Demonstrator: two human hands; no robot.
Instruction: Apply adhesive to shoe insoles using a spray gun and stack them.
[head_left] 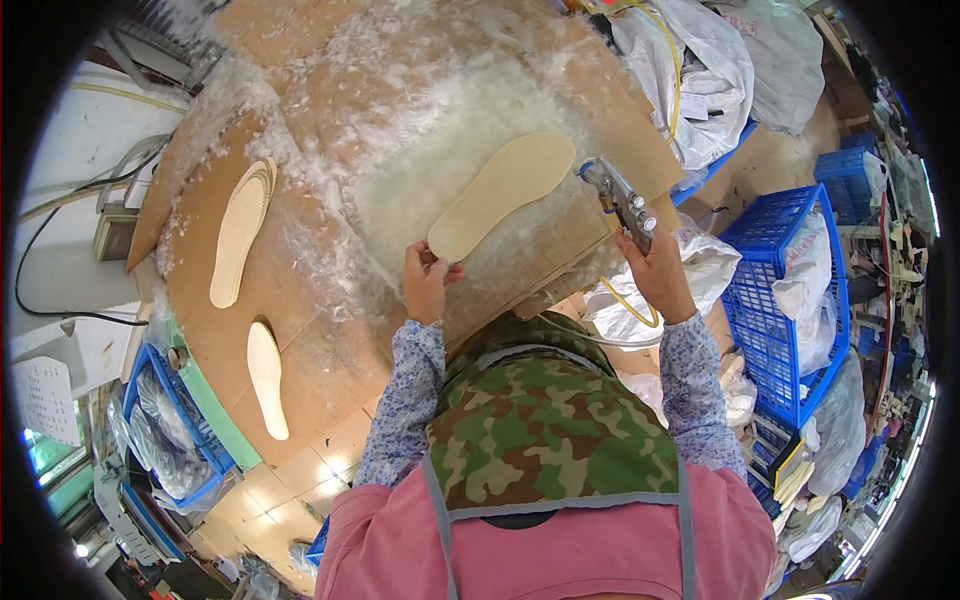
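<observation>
My left hand pinches the near, narrower end of a pale beige insole. The insole is tilted, its wide end pointing to the far right, above cardboard crusted with whitish fibrous residue. In my right hand is a metal spray gun, its nozzle close to the insole's wide end. A yellow hose shows below that hand. To the left on the cardboard lie a stack of insoles and, nearer me, a smaller group of insoles.
Blue plastic crates stand at the right and lower left, both with plastic bags. White sacks lie at the far right. A black cable hangs along the left side beside a green strip at the table's edge.
</observation>
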